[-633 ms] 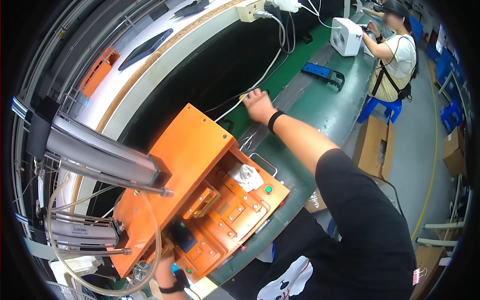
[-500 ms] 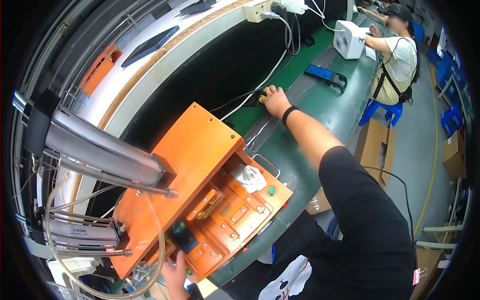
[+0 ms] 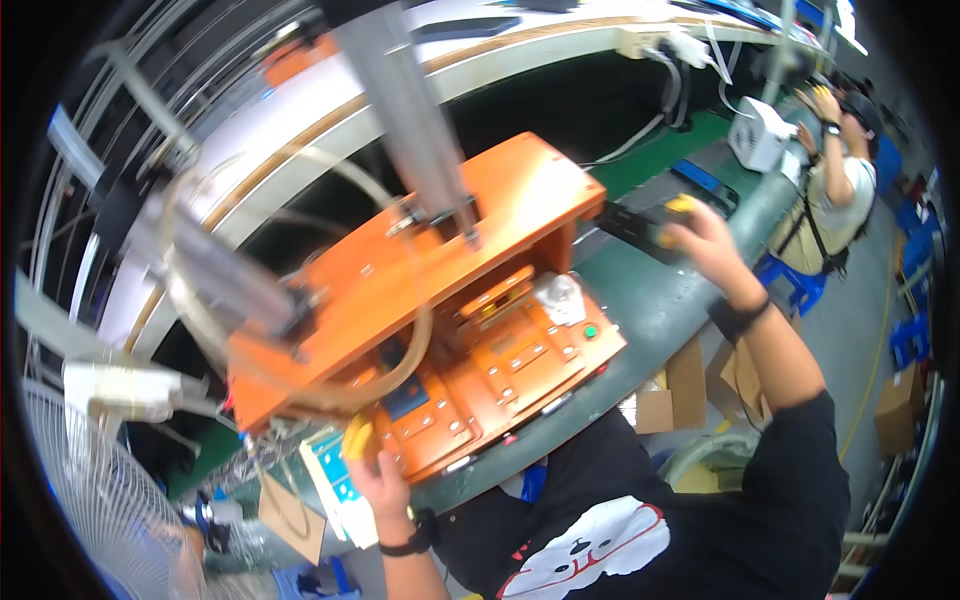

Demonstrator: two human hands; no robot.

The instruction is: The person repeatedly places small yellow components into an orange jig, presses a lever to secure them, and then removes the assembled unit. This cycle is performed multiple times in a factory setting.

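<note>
My right hand (image 3: 708, 250), with yellow fingertip covers, grips a dark flat rectangular part (image 3: 632, 228), blurred by motion, beside the right end of an orange press machine (image 3: 480, 215). At the machine's front left corner is my left hand (image 3: 380, 485). Its fingers, also in yellow covers, point up with the thumb apart, and nothing shows in them. On the press bed (image 3: 520, 365) are metal screws and raised blocks. A dark piece (image 3: 405, 395) lies in its left part, partly behind a clear hose (image 3: 425, 345). Crumpled white material (image 3: 562, 298) rests at the bed's right end.
Two metal cylinders rise from the press, one of them upright (image 3: 405, 110). A blue-and-black frame (image 3: 705, 185) lies on the green bench (image 3: 655, 290). Farther right are a small white fan (image 3: 755, 135) and a seated person (image 3: 830, 215). Cardboard boxes (image 3: 670, 395) stand below the bench.
The view has swung, shifting the press rightward in the picture. My right hand has brought the dark part from the far bench toward the press. My left hand has its covered fingers raised.
</note>
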